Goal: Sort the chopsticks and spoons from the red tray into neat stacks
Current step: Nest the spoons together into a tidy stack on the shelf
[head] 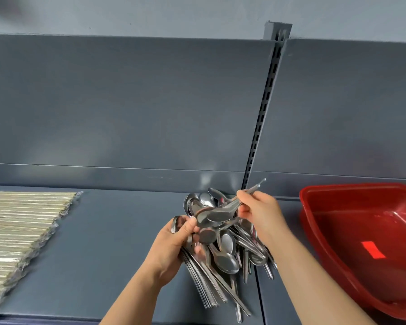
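A nested stack of steel spoons (pixel 198 273) is gripped by the left hand (pixel 174 247) above the shelf (pixel 103 242); one spoon (pixel 218 213) is pinched by the right hand (pixel 260 212). Polished steel is judged stiff and slippery, best held by the handles.

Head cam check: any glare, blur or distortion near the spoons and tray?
Head view: wide-angle lens bends the back panel edges. There is glare on the spoons, a bright patch in the red tray, and a soft reflection on the panel behind the spoons. The top-left corner is smeared. The left hand and right hand are sharp.
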Tool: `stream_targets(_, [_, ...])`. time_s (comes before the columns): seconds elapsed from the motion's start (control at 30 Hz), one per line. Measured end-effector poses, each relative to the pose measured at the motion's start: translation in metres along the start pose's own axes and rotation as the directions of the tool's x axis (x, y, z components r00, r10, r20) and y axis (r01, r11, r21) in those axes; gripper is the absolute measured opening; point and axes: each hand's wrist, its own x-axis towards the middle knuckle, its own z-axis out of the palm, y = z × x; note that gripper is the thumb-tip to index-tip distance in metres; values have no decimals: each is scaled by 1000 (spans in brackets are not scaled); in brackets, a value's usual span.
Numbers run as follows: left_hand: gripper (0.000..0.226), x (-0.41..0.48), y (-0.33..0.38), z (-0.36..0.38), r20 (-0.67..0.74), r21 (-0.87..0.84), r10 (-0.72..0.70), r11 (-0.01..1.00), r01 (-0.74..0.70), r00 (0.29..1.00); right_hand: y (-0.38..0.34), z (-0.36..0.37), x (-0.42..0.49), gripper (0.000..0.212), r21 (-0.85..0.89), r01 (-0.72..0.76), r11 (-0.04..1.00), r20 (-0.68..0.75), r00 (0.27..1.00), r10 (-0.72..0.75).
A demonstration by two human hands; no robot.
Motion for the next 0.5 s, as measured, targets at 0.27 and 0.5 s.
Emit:
stream_targets(0.27, [6,11,-2,-10,-233,70,72,996,-57,970,13,12,-17,7,115,-48,992,69,997,40])
stream_targets(0.5, [16,8,5,-33,-326,260,208,958,-124,922,-6,-16,-17,12,117,85,989,9,996,-87])
